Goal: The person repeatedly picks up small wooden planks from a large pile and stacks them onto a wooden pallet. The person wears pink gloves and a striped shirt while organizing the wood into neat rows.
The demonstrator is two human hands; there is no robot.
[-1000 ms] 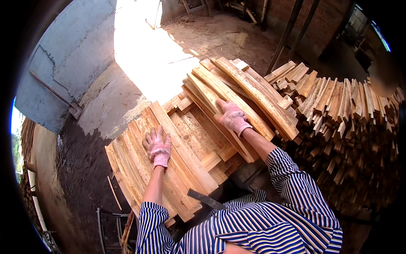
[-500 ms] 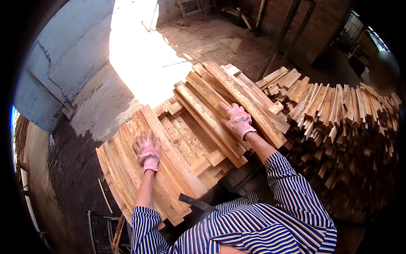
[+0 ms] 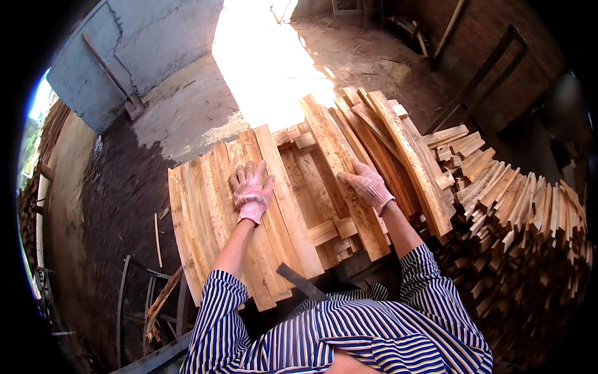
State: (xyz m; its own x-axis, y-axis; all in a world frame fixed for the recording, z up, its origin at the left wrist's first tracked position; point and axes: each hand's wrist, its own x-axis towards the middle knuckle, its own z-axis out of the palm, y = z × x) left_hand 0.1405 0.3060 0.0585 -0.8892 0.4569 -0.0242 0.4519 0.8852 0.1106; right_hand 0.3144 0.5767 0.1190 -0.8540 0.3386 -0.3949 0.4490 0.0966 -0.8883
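My left hand (image 3: pixel 251 190), in a pinkish knit glove, lies flat with spread fingers on a row of wooden boards (image 3: pixel 208 206) set side by side. My right hand (image 3: pixel 369 187), gloved alike, grips the right edge of a single wooden board (image 3: pixel 336 162), its thumb over the top face. That board slants across the stack, apart from the row at left. Between them a gap shows lower layers of wood and short crosswise pieces (image 3: pixel 322 232). Right of my right hand lie more loose boards (image 3: pixel 408 159), some tilted and overlapping.
A large heap of cut wood strips (image 3: pixel 498 193) is piled at the right. A long-handled shovel (image 3: pixel 112 71) leans against the pale wall (image 3: pixel 156 37) at far left. Metal frames (image 3: pixel 134 305) stand at lower left. Bright sunlight falls on the floor beyond the stack.
My right hand has closed on one board and drawn it leftward, away from the loose boards at right. My left hand stays flat on the row. The view has turned left.
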